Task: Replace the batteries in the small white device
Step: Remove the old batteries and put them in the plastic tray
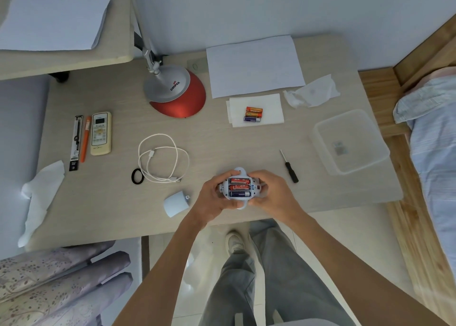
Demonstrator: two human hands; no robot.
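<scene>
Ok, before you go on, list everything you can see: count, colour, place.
device: 1, white, held open over near table edge
batteries in device: 3, red and blue
spare batteries: 3, orange and blue, on tissue
cover: 1, white, left of device
screwdriver: 1, black, right of device
cable: 1, white, centre
hair tie: 1, black, beside cable
lamp: 1, red and silver, far
remote: 1, cream, left
container: 1, clear, right
paper: 1, white, far
left hand: on device
right hand: on device
</scene>
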